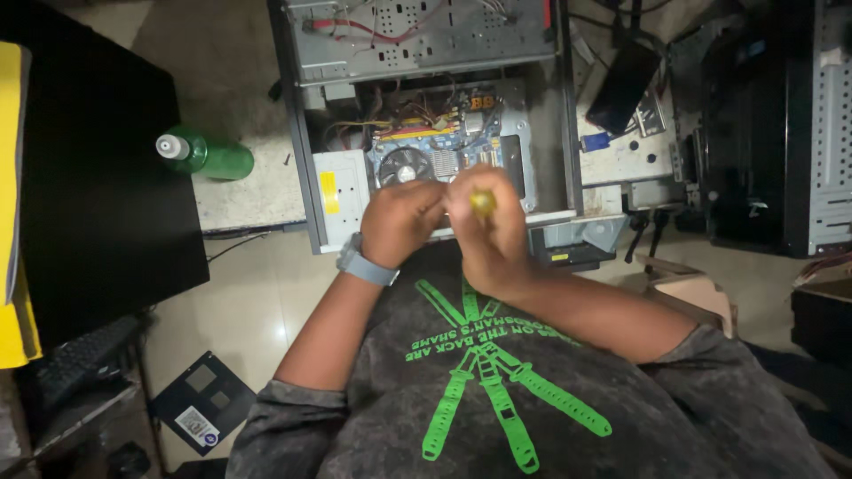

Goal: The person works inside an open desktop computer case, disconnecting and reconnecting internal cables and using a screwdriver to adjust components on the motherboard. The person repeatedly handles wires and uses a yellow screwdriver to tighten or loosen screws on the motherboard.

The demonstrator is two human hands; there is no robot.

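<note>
The right hand (490,222) is curled closed around a yellow-handled tool (483,203), most likely a screwdriver; only the rounded, glossy butt of the handle shows between the fingers, and the shaft is hidden. The left hand (401,220) is pressed against it, fingers bent inward, touching the right hand; whether it grips anything cannot be told. A grey band (366,265) wraps the left wrist.

Both hands hover over the near edge of an open computer case (306,168), a grey sheet-metal box lying on its side. Inside, just beyond the knuckles, sits a blue circuit board (461,133) with a round black cooling fan (405,166), and loose red and yellow wires (390,120) above it. A perforated metal drive cage (426,35) spans the far part of the case.

The case fills most of the pale, scuffed tabletop (248,191). To the left, well apart from the hands, a green plastic bottle (206,154) with a white cap lies on its side. Further left is a large flat black panel (98,177). To the right, other dark metal cases (772,133) crowd close, leaving little room on that side. A black floppy disk (204,404) lies on the tiled floor below.
</note>
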